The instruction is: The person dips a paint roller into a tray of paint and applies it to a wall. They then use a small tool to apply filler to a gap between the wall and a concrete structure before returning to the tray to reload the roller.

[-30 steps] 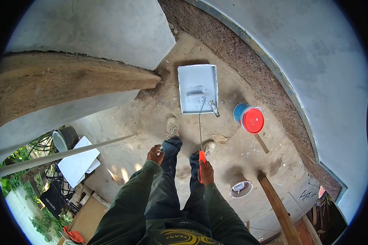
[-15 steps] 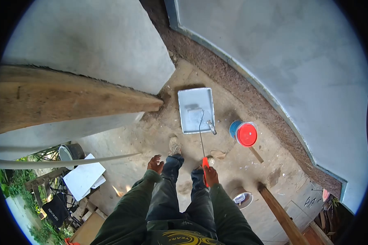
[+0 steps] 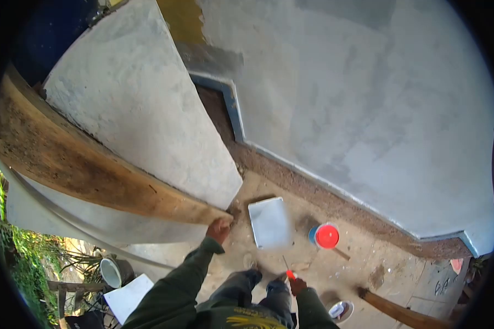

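Note:
In my right hand (image 3: pixel 297 285) is the red handle (image 3: pixel 290 273) of a paint roller, its thin metal rod pointing up the view. The roller head cannot be made out in the blur over the lower right of the white paint tray (image 3: pixel 268 222), which lies on the ground. My left hand (image 3: pixel 219 229) is raised near the lower end of the wooden post (image 3: pixel 142 192); its fingers look curled, and whether they touch the wood is unclear. Right of the tray stands a blue bucket (image 3: pixel 313 236) with a red lid (image 3: pixel 327 236).
A grey wall (image 3: pixel 340 109) rises at the right, a whitish panel (image 3: pixel 142 104) at the upper left. A round container (image 3: pixel 341 311) and a wooden beam (image 3: pixel 406 311) are at the lower right. A bucket (image 3: pixel 111 272) and white board (image 3: pixel 129 299) lie lower left.
The view has tilted up toward the walls, so the tray and bucket appear lower. My left hand has moved up beside the post's end. The roller remains in my right hand.

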The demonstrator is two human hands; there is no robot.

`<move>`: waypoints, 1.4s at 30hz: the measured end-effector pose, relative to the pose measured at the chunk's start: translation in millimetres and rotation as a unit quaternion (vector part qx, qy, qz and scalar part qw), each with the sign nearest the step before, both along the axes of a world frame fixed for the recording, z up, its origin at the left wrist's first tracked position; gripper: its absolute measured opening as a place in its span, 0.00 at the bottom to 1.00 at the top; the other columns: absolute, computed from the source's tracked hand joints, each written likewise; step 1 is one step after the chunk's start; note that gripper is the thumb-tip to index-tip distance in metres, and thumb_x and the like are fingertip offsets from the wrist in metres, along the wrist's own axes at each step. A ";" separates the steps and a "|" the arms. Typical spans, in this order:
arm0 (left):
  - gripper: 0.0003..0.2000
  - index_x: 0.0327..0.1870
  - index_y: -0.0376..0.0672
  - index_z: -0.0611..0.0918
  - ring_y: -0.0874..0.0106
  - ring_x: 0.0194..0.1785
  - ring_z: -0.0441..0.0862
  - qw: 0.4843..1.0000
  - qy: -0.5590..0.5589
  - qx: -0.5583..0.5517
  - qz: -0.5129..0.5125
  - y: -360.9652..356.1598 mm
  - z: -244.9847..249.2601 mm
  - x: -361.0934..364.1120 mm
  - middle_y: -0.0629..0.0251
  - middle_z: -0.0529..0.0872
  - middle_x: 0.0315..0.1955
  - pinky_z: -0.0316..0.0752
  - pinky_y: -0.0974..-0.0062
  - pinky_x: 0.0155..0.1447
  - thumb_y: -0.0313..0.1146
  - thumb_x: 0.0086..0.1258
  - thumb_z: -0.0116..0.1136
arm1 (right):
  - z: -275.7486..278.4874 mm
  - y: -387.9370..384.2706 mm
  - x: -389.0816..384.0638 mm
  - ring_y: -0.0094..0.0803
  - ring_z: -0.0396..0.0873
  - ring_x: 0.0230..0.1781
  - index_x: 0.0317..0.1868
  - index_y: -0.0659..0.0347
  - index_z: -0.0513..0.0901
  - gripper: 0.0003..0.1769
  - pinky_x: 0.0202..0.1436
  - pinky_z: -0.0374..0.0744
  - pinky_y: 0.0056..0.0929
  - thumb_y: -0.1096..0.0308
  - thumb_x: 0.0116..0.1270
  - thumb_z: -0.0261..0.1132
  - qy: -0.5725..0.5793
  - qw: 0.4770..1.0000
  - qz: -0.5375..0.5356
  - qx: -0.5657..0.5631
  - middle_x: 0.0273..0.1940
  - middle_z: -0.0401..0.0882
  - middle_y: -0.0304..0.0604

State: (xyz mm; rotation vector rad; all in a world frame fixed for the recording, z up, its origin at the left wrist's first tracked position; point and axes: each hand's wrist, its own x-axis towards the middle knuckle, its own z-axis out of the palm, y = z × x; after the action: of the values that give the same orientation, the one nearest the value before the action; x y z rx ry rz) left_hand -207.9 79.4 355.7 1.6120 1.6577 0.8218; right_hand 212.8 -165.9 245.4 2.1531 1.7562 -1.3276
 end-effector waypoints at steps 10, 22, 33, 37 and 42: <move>0.20 0.65 0.45 0.82 0.64 0.58 0.84 0.996 -0.053 0.069 -0.011 102.7 161.7 -6.7 0.61 0.85 0.57 0.83 0.64 0.56 0.27 0.73 0.64 | 70.3 -15.5 5.7 0.35 0.74 0.12 0.43 0.64 0.80 0.32 0.16 0.74 0.38 0.37 0.75 0.62 0.294 0.871 -0.338 -0.201 0.18 0.75 0.45; 0.15 0.60 0.40 0.85 0.56 0.59 0.86 0.871 0.024 0.490 0.041 225.5 478.0 2.2 0.53 0.88 0.55 0.81 0.60 0.60 0.27 0.74 0.62 | 252.2 -17.4 55.7 0.45 0.82 0.31 0.71 0.66 0.76 0.28 0.33 0.82 0.43 0.67 0.73 0.66 0.013 0.853 0.133 0.504 0.42 0.82 0.55; 0.19 0.59 0.42 0.84 0.51 0.56 0.84 0.686 0.356 0.628 0.098 292.5 658.2 -42.4 0.53 0.88 0.49 0.79 0.55 0.61 0.30 0.66 0.66 | 457.2 206.9 23.6 0.17 0.66 0.20 0.72 0.65 0.74 0.32 0.23 0.65 0.20 0.51 0.79 0.66 0.422 0.876 -0.077 0.218 0.33 0.78 0.35; 0.23 0.66 0.45 0.79 0.56 0.65 0.78 0.702 0.514 0.483 0.097 326.1 644.0 -52.3 0.56 0.84 0.54 0.73 0.55 0.68 0.38 0.71 0.63 | 498.1 277.4 -5.8 0.21 0.70 0.16 0.71 0.62 0.70 0.27 0.20 0.70 0.25 0.54 0.82 0.59 0.452 0.871 -0.063 0.181 0.28 0.76 0.37; 0.24 0.72 0.49 0.75 0.57 0.75 0.71 0.641 0.638 0.395 0.163 335.7 628.7 -66.9 0.57 0.79 0.67 0.65 0.51 0.76 0.47 0.80 0.54 | 486.9 318.9 2.5 0.19 0.69 0.19 0.81 0.58 0.62 0.33 0.23 0.69 0.22 0.58 0.83 0.59 0.430 0.888 -0.007 0.165 0.32 0.77 0.36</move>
State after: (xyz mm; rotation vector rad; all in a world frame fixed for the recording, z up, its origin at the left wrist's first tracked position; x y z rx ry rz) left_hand -274.8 415.2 984.4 2.9783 2.8456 0.5418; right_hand 215.4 153.0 732.3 1.8040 2.3775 -2.3934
